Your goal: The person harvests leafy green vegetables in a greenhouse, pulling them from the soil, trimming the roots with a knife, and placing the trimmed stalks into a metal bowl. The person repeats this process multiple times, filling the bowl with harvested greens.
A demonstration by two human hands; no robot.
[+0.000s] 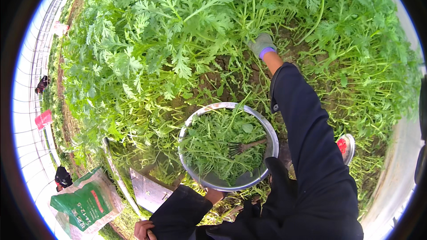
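My right hand (262, 44), in a grey-green glove with a purple cuff, reaches among the stem bases of tall leafy greens (186, 16); its fingertips are hidden by leaves. Of my left hand (217, 196) only the bare wrist shows, at the near rim of a round metal basin (273, 133); its fingers are out of sight. Cut greens (217, 140) fill much of the basin, and a small dark-tined hand rake (255, 144) lies on them. Bare fingers (143, 230) show beside the dark sleeve at the bottom edge; whose they are, I cannot tell.
A metal bowl (350, 150) with something red stands right of my arm. A green and white sack (88, 203) is at lower left, near a pale flat panel (148, 190). Farther left are a red container (43, 119) and two people (42, 84), (62, 177) in dark clothes.
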